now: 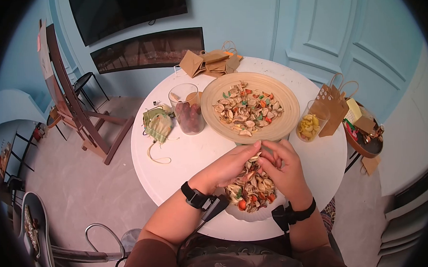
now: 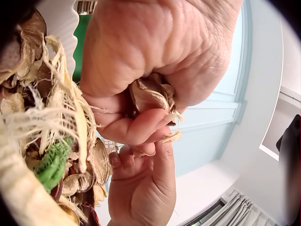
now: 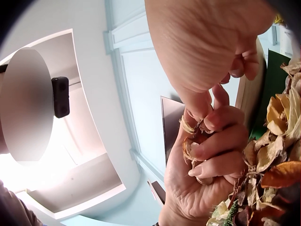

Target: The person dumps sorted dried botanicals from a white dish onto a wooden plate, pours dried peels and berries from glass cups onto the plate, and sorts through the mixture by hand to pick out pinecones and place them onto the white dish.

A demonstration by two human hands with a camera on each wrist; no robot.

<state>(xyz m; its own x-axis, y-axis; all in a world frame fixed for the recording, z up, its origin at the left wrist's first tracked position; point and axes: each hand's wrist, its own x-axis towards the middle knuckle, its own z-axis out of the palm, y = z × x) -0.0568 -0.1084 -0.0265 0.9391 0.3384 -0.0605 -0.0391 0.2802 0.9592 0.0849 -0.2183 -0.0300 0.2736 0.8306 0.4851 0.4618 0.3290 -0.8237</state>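
My left hand (image 1: 231, 167) curls its fingers round several brown dried petals (image 2: 153, 96), held against the palm. Close against its fingertips, my right hand (image 1: 284, 171) pinches a small pale dried petal (image 2: 172, 137). Both hands are above a white scalloped bowl (image 1: 250, 215) heaped with potpourri (image 1: 250, 187): tan dried petals, orange pieces and green bits. Just beyond the hands, a large round wooden plate (image 1: 210, 97) bears more of the same potpourri, spread loosely. The right wrist view shows the left fingers (image 3: 218, 146) folded over the dried pieces.
Left of the plate stand a clear cup (image 1: 188, 113) of dark reddish pieces and a green drawstring pouch (image 1: 158, 124). A clear cup (image 1: 310, 126) with yellow pieces is at the right, beside a kraft bag (image 1: 332, 109). Folded paper bags (image 1: 212, 63) lie at the back edge.
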